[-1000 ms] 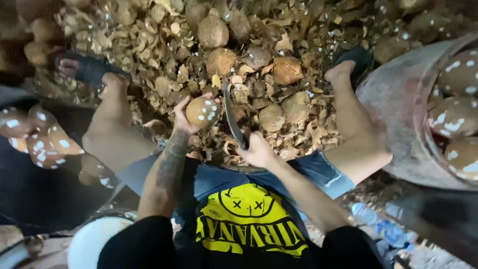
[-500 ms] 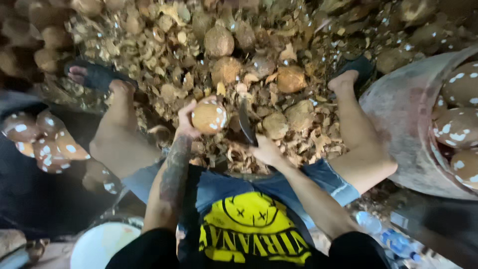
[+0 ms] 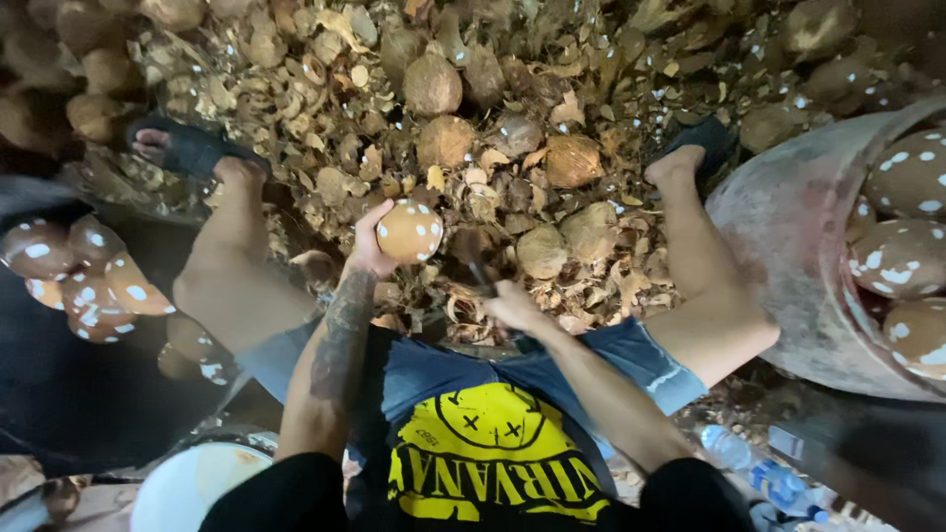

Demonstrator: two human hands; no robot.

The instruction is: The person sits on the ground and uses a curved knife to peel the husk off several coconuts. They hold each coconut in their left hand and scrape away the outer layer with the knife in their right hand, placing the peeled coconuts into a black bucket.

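My left hand (image 3: 370, 248) holds up a peeled brown coconut (image 3: 409, 232) with white spots, above the heap of husk scraps. My right hand (image 3: 510, 305) grips the handle of a dark knife (image 3: 480, 271), its blade pointing away from me just to the right of the coconut. The blade is apart from the coconut. Both hands are between my bare knees, over blue shorts.
Whole unpeeled coconuts (image 3: 434, 87) lie among shell scraps (image 3: 325, 128) ahead. A large grey basin (image 3: 778, 256) on the right holds peeled spotted coconuts (image 3: 902, 256). More peeled ones (image 3: 79, 281) sit at left. A white bowl (image 3: 187, 488) and a plastic bottle (image 3: 759, 468) are near me.
My left hand lifted the coconut slightly and turned it. The knife in my right hand dropped lower and drew back from the coconut.
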